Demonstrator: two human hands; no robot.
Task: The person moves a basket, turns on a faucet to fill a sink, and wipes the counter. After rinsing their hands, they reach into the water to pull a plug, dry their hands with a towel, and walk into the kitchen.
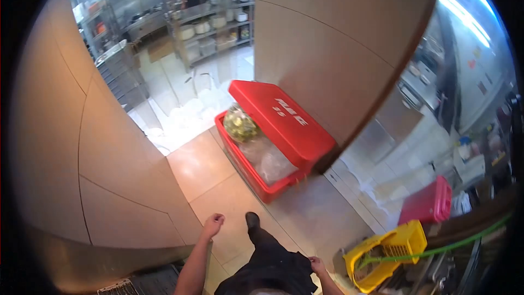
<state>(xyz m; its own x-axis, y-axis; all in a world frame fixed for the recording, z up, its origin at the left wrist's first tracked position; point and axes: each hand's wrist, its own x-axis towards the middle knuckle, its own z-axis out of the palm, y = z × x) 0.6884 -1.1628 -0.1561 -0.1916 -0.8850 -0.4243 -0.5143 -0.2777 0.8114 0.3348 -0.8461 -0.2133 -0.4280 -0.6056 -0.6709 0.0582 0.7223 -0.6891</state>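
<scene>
My left hand (214,224) hangs in front of me over the tiled floor, its fingers curled in, with nothing seen in it. Beside my dark clothing, my right hand (317,265) is small in view; its fingers look bent together and no object shows in them. Ahead on the floor stands a red ice box (234,158), touched by neither hand. Its red lid (284,120), with white lettering, lies tilted and askew over it. In the gap show a clear bag of green and yellowish pieces (239,124) and clear plastic bags (267,159).
Brown panelled walls (114,147) flank the passage. Beyond are metal shelves (213,22) with pots and containers. At right are a yellow mop wringer (404,243), a green hose (464,245) and a pink-red bin (428,202). One dark shoe (252,220) is forward.
</scene>
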